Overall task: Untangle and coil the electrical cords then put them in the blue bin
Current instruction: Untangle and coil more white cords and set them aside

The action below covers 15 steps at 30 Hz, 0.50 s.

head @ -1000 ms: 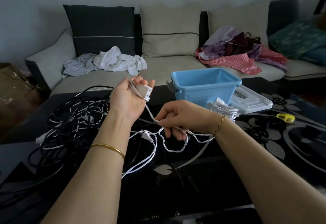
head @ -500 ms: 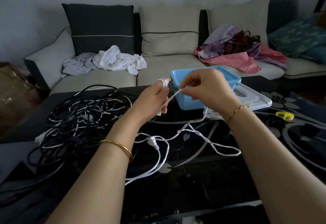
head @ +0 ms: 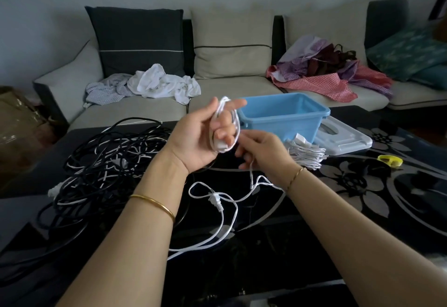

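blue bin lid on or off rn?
Off. The blue bin stands open-topped, its inner walls visible; a pale lid lies flat beside it, on its right.

I can read no text, label, brand or number anywhere in front of me. The blue bin (head: pixel 285 123) turns only plain plastic walls toward me. The plug block on the white cord (head: pixel 235 123) looped round my left hand (head: pixel 200 137) is too small and blurred for any print on it to be made out.
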Motion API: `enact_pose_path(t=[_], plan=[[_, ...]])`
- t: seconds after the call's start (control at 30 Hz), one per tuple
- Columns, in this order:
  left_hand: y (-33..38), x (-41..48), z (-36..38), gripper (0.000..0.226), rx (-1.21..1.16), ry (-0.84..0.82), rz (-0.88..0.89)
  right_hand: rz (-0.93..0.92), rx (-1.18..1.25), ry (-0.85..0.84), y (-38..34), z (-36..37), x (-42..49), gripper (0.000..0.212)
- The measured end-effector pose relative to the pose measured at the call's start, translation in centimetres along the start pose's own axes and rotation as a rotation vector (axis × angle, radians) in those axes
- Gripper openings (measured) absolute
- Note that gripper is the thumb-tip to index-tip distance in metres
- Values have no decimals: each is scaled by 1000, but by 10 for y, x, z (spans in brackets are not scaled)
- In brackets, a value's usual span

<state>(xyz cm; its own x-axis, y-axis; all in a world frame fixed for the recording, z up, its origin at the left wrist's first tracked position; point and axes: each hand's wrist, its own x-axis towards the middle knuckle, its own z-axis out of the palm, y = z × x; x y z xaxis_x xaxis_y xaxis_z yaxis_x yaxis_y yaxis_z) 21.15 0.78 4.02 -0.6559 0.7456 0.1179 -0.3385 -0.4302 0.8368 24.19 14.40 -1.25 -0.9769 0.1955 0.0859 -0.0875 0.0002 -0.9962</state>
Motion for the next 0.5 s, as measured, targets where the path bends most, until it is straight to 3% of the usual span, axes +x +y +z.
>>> enact_pose_path(t=[0.13,0.27,0.37,0.5], plan=[[2,5,-10,43,-219,274,196,71,-74,-258,-3,16,-6,18],[6,8,-23,32,-179,440,353,79,-388,-413,-10,25,-14,25],[4,11,-34,28,32,578,399,12,-701,-500,-22,29,-22,24],[-4,8,-33,23,603,683,449,-84,-985,-583,-44,26,-26,19]])
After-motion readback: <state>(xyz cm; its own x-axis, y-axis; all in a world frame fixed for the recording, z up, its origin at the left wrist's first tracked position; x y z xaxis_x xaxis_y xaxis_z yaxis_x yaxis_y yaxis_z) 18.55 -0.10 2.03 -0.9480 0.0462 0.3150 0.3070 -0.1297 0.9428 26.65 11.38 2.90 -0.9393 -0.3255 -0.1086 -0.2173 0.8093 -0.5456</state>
